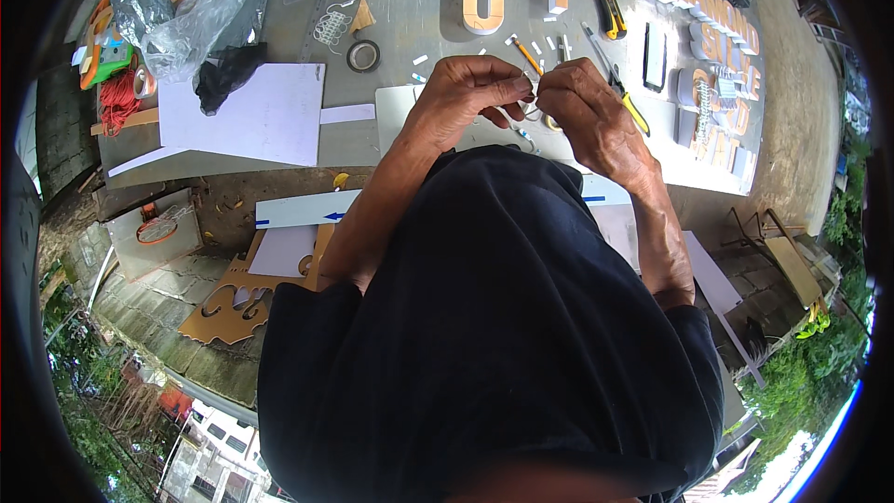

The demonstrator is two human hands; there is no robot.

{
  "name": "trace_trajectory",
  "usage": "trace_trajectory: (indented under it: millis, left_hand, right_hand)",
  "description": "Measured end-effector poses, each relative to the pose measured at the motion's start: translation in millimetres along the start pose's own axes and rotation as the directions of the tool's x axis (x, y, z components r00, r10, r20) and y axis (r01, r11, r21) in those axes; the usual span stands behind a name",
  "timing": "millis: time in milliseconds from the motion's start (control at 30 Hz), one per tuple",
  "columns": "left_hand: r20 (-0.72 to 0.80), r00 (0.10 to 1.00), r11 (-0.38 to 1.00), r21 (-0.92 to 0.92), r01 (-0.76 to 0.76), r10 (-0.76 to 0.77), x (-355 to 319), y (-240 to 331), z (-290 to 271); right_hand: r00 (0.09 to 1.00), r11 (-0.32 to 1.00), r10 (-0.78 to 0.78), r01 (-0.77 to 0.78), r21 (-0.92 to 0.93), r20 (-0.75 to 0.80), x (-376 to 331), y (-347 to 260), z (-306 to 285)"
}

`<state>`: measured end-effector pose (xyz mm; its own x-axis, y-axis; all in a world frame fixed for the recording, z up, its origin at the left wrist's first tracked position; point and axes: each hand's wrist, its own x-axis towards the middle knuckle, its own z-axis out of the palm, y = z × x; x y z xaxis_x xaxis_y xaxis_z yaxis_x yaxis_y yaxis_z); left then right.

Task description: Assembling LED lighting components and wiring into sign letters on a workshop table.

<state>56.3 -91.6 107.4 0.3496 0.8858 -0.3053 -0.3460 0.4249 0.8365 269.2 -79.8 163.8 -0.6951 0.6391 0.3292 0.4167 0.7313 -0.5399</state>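
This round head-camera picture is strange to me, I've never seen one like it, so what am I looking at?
There is no machine here, just a person's bare left hand and right hand. A fisheye camera worn on the head looks down past a dark shirt, so straight edges bend. The grey table carries block letters, a yellow-and-black cutter, a tape roll, a white board and clear plastic. The fingertips come close together; anything between them is too small to make out.

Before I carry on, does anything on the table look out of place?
Yes: small white scraps lie scattered at odd angles around the pencil, beyond the left hand; they look like stray offcuts.
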Motion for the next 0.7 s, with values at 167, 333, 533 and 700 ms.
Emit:
trace_trajectory:
  millis: [167,333,533,700]
  left_hand:
    - [-0.063,0.998,0.997,-0.070,0.014,-0.019,-4.5,1.6,3.3]
    - [0.099,0.994,0.999,0.008,0.035,-0.035,0.6,3.1,2.2]
    - [0.075,0.996,0.998,0.039,0.052,-0.055,-3.0,4.0,0.9]
    - [0.073,0.992,0.994,0.031,0.104,-0.106,0.0,3.1,-2.7]
  right_hand:
    - [1.000,1.000,-0.014,0.014,0.024,-0.004,-4.0,3.5,9.0]
    - [0.999,1.000,0.027,-0.027,0.010,0.018,1.1,-0.2,0.5]
    - [0.999,1.000,0.013,-0.012,-0.027,0.035,3.2,-3.4,1.2]
    - [0.998,0.995,-0.028,0.033,-0.089,0.057,2.8,0.9,3.2]
